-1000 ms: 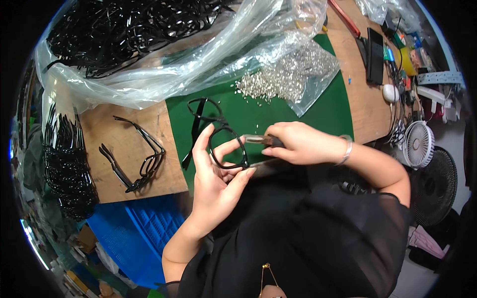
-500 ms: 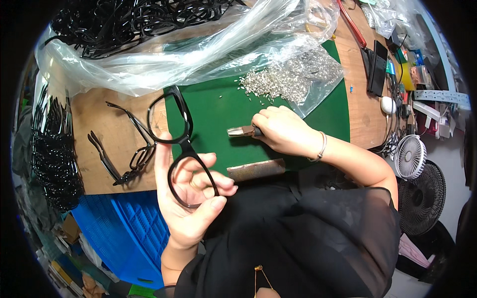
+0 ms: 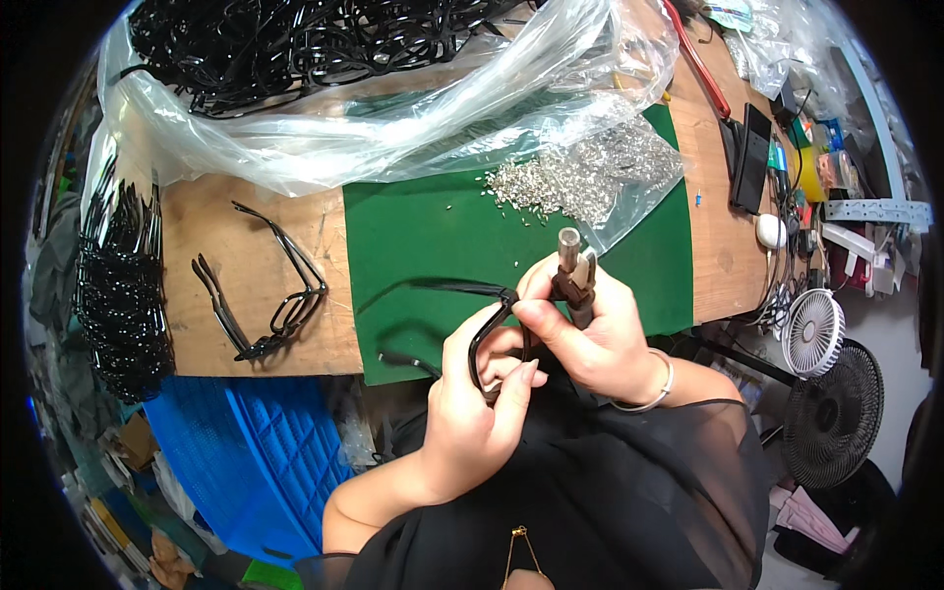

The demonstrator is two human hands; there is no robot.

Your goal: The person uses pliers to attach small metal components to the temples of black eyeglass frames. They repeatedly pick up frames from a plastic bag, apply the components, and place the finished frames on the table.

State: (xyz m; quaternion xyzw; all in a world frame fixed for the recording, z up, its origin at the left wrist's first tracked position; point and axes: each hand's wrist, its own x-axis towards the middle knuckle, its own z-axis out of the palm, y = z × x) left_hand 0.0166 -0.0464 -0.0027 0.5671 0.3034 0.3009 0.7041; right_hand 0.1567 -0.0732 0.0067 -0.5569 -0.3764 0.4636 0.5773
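Observation:
My left hand (image 3: 472, 398) is closed around the rim of a black eyeglass frame (image 3: 480, 346). One dark temple (image 3: 452, 285) of the frame sticks out to the left over the green mat (image 3: 423, 236), smeared by motion. My right hand (image 3: 600, 339) grips a pair of pliers (image 3: 573, 275), whose blunt jaws point up and away from me. The thumb and forefinger of that hand also touch the frame at its corner, where the temple meets the front. To the left, another pair of black glasses frames (image 3: 285, 305) lies on the wooden table (image 3: 197, 344).
Small silver metal pieces (image 3: 541, 187) spill from a clear plastic bag (image 3: 624, 206). Black frames (image 3: 315, 44) heap up behind crumpled plastic sheeting (image 3: 265, 147); more are stacked at left (image 3: 118, 295). A phone (image 3: 749, 157) and a small white fan (image 3: 813, 331) are on the right. Blue crates (image 3: 236, 462) stand below.
My left hand has brought the frame right and turned it edge-on. My right hand has come nearer me with the pliers, tipped their jaws upward, and now touches the frame.

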